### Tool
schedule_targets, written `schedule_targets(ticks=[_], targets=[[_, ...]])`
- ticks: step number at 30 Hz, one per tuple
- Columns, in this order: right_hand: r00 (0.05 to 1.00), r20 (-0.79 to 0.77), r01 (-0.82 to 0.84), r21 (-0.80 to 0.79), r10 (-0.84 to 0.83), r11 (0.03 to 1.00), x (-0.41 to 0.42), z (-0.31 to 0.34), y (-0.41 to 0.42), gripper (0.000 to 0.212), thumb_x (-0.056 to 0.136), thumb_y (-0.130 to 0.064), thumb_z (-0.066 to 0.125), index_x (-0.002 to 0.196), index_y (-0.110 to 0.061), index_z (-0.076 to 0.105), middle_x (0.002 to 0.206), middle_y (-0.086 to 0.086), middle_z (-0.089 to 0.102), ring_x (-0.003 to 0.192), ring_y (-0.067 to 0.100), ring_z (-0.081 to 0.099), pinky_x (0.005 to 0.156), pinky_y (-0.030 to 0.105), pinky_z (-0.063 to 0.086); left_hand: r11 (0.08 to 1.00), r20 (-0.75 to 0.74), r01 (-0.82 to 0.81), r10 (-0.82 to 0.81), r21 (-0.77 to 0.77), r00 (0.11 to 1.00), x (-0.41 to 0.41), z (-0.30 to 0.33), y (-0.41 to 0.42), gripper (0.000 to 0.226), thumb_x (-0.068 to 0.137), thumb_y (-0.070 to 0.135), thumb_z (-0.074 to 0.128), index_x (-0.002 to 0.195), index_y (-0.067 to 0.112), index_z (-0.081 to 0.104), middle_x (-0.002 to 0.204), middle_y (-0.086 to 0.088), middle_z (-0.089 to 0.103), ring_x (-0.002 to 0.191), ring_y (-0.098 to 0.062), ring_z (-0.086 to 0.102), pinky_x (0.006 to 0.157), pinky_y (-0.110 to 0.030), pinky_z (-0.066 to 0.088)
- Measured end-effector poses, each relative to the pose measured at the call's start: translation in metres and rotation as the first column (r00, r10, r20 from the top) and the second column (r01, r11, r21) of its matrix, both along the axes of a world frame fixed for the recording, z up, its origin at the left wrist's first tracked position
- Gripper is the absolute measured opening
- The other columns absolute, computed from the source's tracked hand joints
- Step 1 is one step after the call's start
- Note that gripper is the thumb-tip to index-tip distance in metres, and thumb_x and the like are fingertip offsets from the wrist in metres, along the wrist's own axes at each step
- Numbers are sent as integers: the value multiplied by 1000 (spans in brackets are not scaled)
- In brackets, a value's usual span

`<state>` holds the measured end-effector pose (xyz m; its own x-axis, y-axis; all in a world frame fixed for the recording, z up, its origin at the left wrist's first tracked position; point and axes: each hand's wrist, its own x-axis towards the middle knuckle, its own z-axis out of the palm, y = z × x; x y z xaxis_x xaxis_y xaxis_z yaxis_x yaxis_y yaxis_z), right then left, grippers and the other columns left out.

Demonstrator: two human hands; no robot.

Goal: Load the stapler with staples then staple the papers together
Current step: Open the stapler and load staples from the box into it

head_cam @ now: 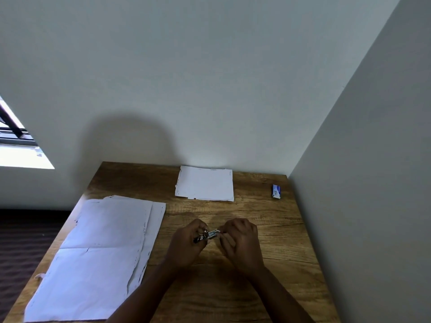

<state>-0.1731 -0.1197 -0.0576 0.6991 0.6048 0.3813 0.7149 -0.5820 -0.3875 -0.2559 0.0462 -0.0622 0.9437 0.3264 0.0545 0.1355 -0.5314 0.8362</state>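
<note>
Stapler (206, 236) being held above near-centre of desk (268, 229), between both hands. Left hand (186, 243) fingers curling round body; right hand (241, 241) fingers pinching metal front end. Staple box (276, 190) lying far right, large papers (100, 252) near left. Risk: strip jamming or scattering if tray is forced; view too small for confirming tray state.

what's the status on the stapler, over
Left hand grips stapler, right hand pinches its front end. Papers lie unstapled at left. Staple box far right. Nothing in the way.
</note>
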Motion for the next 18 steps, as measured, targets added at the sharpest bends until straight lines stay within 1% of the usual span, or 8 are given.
schedule_targets(ticks=[2,3,4,6,9,11,14,18], targets=[[988,-104,119,29,-115,993,-3,3,7,8,82,-30,64,89,-28,66,93,-12,66,95,16,57,78,32,35,1000,2,8,-8,24,1000,1,0,-3,24,78,13,75,93,25,62,82,9,71,72,-4,66,66,-36,58],[975,-137,175,3,-173,985,-4,4,11,6,82,-32,65,86,-28,65,92,-12,65,94,16,56,77,31,34,999,5,11,-11,32,1000,1,0,-4,22,78,13,74,94,23,63,83,8,71,73,-5,66,67,-37,58],[961,-155,227,-41,-230,973,-4,5,14,8,82,-36,65,85,-29,65,93,-13,64,95,15,54,77,32,33,999,9,12,-13,36,1000,2,0,-6,22,79,13,74,95,23,63,84,8,71,74,-6,66,68,-37,57],[935,-167,297,-113,-313,948,-5,5,17,14,82,-44,63,85,-30,65,96,-13,62,99,14,51,81,33,33,999,14,14,-14,42,1000,3,1,-8,22,80,14,73,97,24,63,87,9,72,77,-3,66,69,-31,57],[914,-189,337,-142,-360,931,-6,7,21,19,81,-48,62,86,-30,67,98,-13,61,103,13,50,85,35,32,999,22,13,-15,52,1000,4,2,-10,22,81,14,72,99,24,63,91,9,73,81,-3,67,69,-22,56],[897,-177,376,-177,-405,909,-7,10,24,21,81,-51,60,85,-32,67,99,-14,62,105,13,50,87,36,32,998,22,6,-8,58,1000,5,2,-11,22,82,13,71,100,22,64,92,7,73,82,-4,67,69,-20,54],[868,-174,426,-222,-465,877,-9,15,28,24,79,-54,58,83,-33,68,100,-16,62,107,12,49,88,38,30,998,29,-2,0,61,1000,5,1,-13,21,83,12,71,101,21,64,94,6,73,83,-6,67,71,-21,55],[867,-185,421,-224,-462,879,-9,16,32,20,79,-49,58,82,-31,67,99,-14,61,105,12,50,88,38,30,997,43,-3,0,78,999,6,-1,-12,21,82,11,71,100,20,64,92,5,73,81,-5,67,71,-25,57]])
